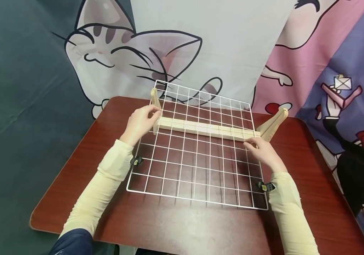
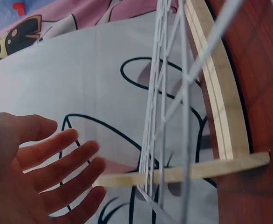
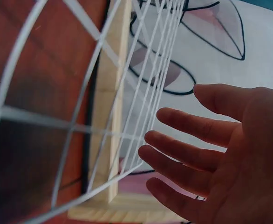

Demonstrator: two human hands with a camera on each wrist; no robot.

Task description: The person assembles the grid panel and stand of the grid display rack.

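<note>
**Both hands at the ends of the wooden rail, grid resting on it**

Cream sleeves [image 1: 102, 191] come in from the near edge of the table [image 1: 169, 223], one along each side of the white wire grid [image 1: 198, 170]. I see the grid's near edge lying on the tabletop and its far part propped on a wooden rack [image 1: 205, 128], whose long rail runs across under the wires toward the far edge. One upright end piece stands at the far-left, the other at the far-right corner. My left hand [image 1: 140, 122] is at the left end piece, fingers loosely spread and fairly straight in the wrist view [image 2: 57, 163], close to the wood; contact I cannot tell. My right hand [image 1: 260, 148] is at the rail's right end, fingers [image 3: 192, 158] also spread, just beside the grid edge, pinching nothing. Cartoon cat cloth [image 1: 131, 53] hangs behind the table
</note>
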